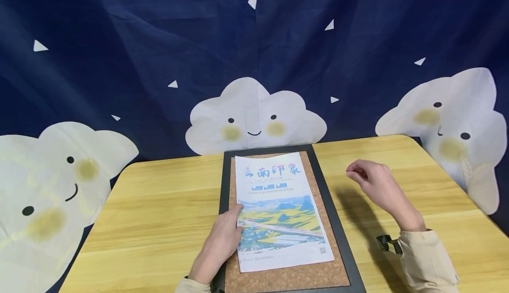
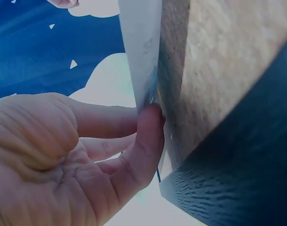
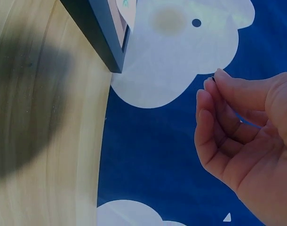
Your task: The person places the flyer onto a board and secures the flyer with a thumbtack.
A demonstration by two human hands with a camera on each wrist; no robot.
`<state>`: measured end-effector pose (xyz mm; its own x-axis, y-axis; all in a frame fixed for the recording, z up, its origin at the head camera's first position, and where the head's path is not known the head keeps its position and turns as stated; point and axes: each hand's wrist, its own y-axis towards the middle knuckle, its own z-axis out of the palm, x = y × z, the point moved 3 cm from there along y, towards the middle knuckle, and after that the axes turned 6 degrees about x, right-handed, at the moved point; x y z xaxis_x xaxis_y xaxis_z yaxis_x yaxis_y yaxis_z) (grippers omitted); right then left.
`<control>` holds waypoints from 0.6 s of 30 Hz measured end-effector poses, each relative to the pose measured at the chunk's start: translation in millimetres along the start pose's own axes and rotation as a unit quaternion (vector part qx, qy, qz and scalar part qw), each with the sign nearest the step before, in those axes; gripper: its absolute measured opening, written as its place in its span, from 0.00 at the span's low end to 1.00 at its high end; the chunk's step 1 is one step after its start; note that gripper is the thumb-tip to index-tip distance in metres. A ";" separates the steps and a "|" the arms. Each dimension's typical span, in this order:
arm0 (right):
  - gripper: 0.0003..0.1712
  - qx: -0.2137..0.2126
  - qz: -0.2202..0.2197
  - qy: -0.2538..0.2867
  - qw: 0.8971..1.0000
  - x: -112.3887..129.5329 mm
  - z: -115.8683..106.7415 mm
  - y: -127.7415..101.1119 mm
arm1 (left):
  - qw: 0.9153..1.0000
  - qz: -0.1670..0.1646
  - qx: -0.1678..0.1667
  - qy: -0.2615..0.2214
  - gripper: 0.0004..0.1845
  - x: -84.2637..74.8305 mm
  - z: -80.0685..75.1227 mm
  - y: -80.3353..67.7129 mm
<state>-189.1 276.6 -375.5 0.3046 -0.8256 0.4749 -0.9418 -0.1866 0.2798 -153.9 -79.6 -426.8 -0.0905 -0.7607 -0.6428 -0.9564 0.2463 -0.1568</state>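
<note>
White printed paper sheet with blue-and-yellow landscape art (image 1: 280, 222) lies within the rectangular black frame (image 1: 332, 217) of a brown speckled cork board (image 1: 292, 280). Its left side runs near the frame's left bar; cork shows in a strip along its right side and a wider band below its near edge. The bare left hand (image 1: 220, 239) pinches the sheet's left edge between thumb and fingers. The bare right hand (image 1: 377, 184) is raised beyond the frame's right bar, fingers curled, thumb and forefinger tips together; whether they hold anything cannot be told. Pale wood-grain tabletop (image 1: 159, 218) stretches on both sides of the frame, whose far bar lies at the table's back edge, before a navy cloth backdrop with white clouds (image 1: 199, 41).
</note>
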 end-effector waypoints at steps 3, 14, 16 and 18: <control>0.02 -0.020 -0.015 0.004 1.000 -0.3 -0.5 -0.3 | 1.000 -0.010 0.004 -0.004 0.29 1.1 2.3 0.2; 0.03 -0.012 -0.005 0.063 0.998 3.9 -9.3 6.6 | 0.998 -0.033 0.042 0.042 0.30 4.5 2.7 4.9; 0.02 -0.005 -0.006 0.067 0.998 6.4 -12.4 9.1 | 0.998 -0.030 0.046 0.044 0.29 4.2 1.9 5.3; 0.02 0.000 -0.011 0.067 0.998 8.8 -14.9 11.5 | 0.997 -0.025 0.050 0.046 0.29 4.1 1.8 5.2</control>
<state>-195.0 275.1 -355.7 0.3407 -0.7423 0.5769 -0.9350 -0.2034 0.2905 -158.8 -80.4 -431.6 -0.0718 -0.8242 -0.5618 -0.9287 0.2608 -0.2638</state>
